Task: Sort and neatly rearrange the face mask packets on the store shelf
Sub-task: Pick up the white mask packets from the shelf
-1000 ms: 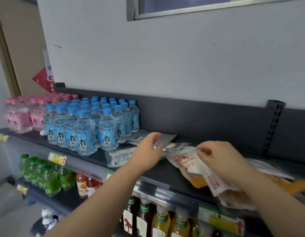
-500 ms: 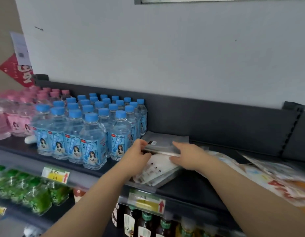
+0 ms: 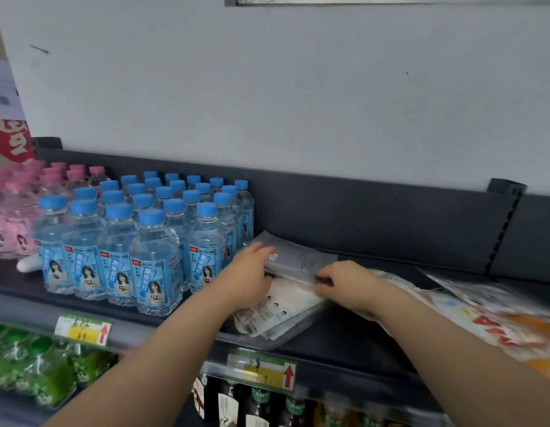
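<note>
Shelf (image 3: 344, 343) mid-frame bore packet stack (image 3: 280, 312), left hand (image 3: 249, 272) and right hand (image 3: 344, 283) pinched grey packet (image 3: 301, 257) atop, bottles (image 3: 153, 251) left, loose packets (image 3: 489, 318) right.

Blue-capped soda bottles (image 3: 153, 260) beside pink-capped bottles (image 3: 11, 217), green bottles (image 3: 36, 365) and yellow price tags (image 3: 82, 329) below.

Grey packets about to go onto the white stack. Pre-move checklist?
1. Grip of right hand on grey packets: ok, fingers curled on the near edge.
2. Grip of left hand: cannot tell, its fingers lie on top, thumb hidden.
3. Squareness of white stack: not ok, fanned and askew.
4. Gap from grey packets to blue bottles: cannot tell, far corner close to them.
5. Order of loose packets at right: not ok, strewn and overlapping.
</note>
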